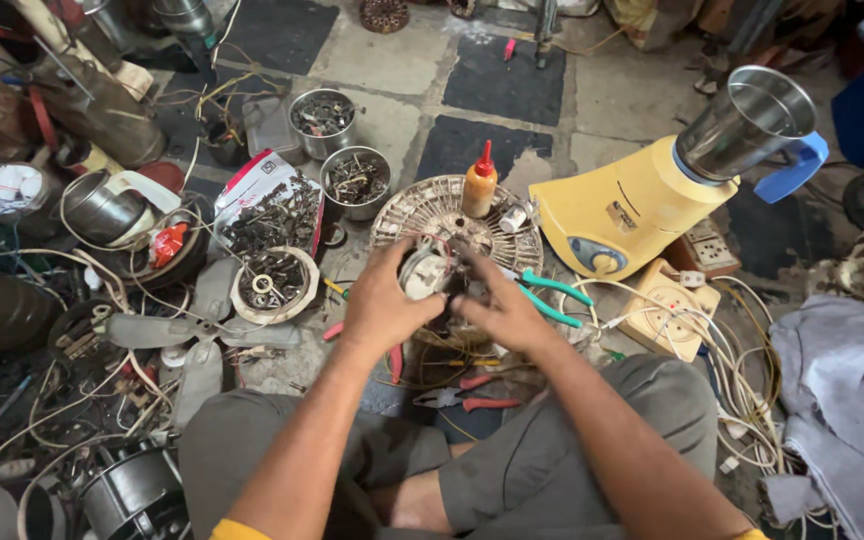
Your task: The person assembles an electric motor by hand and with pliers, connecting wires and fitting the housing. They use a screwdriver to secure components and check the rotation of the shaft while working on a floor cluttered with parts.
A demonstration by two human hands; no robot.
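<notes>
- Head view: both hands grip a small round motor part [424, 272] over the fan guard [407, 215] on the floor; left hand [380, 305] cups it with fingers closed, right hand [505, 310] pinches its edge.
- It looks part-way dismantled, wires loose; pliers [472, 402] lie unused nearby.
- The fingers hide the part's far side.
</notes>
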